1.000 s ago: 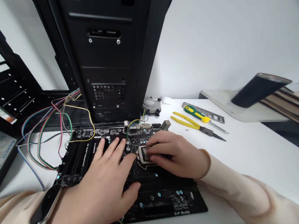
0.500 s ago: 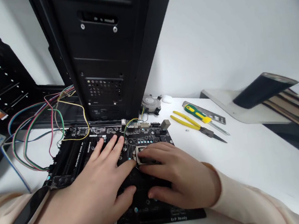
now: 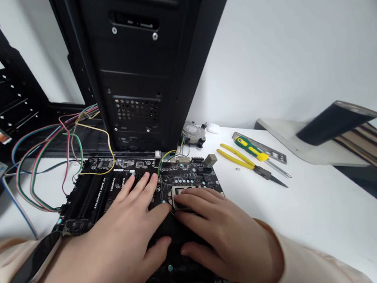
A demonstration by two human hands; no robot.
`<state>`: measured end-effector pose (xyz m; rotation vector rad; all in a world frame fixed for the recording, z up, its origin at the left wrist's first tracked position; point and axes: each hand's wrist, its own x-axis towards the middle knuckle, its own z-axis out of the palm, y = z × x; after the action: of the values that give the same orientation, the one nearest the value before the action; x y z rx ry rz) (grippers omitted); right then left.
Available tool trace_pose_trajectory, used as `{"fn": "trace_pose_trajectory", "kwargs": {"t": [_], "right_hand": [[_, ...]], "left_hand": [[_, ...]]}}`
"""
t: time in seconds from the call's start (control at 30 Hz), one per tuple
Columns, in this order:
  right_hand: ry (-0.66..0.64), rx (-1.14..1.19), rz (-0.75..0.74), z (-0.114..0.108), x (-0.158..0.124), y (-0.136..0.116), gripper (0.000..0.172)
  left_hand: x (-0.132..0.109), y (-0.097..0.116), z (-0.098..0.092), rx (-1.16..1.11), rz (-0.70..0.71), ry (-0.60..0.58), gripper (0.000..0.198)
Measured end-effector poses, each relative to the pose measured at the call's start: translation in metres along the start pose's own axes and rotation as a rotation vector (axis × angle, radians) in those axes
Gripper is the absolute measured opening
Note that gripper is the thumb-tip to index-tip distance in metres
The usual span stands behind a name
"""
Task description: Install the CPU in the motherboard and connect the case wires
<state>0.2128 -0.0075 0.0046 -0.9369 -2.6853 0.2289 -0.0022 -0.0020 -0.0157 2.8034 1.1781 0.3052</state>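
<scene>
Since a second ago, the right hand (image 3: pixel 229 234) has opened from a bunched pinch, so it now hides much of the CPU socket (image 3: pixel 175 190) at lower centre, fingers apart, gripping nothing visible. The left hand (image 3: pixel 123 226) lies splayed on the motherboard (image 3: pixel 169 226); pliers (image 3: pixel 262 172) sit right of centre.
</scene>
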Motion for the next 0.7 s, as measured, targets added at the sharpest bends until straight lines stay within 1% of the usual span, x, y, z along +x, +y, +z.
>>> {"fn": "trace_pose_trajectory", "kwargs": {"t": [0.2, 0.37, 0.53, 0.6, 0.7], "right_hand": [[-0.014, 0.032, 0.005, -0.0007, -0.0016, 0.0019, 0.028], [-0.010, 0.043, -0.002, 0.0006, -0.0023, 0.0039, 0.028], [-0.004, 0.009, 0.000, 0.0015, -0.0011, 0.0034, 0.027], [-0.008, -0.021, -0.011, 0.0019, -0.0008, 0.0029, 0.030], [-0.001, -0.061, -0.040, 0.0034, -0.0010, 0.0021, 0.038]], "left_hand": [[-0.0003, 0.0000, 0.0000, -0.047, -0.019, -0.009, 0.041], [-0.0007, 0.0005, -0.0039, -0.082, -0.032, -0.053, 0.043], [0.0004, 0.0007, -0.0030, -0.068, -0.014, -0.034, 0.045], [0.0010, 0.0020, -0.0034, -0.052, -0.014, -0.037, 0.043], [0.0013, 0.0048, -0.0050, -0.039, -0.016, -0.054, 0.041]]}}
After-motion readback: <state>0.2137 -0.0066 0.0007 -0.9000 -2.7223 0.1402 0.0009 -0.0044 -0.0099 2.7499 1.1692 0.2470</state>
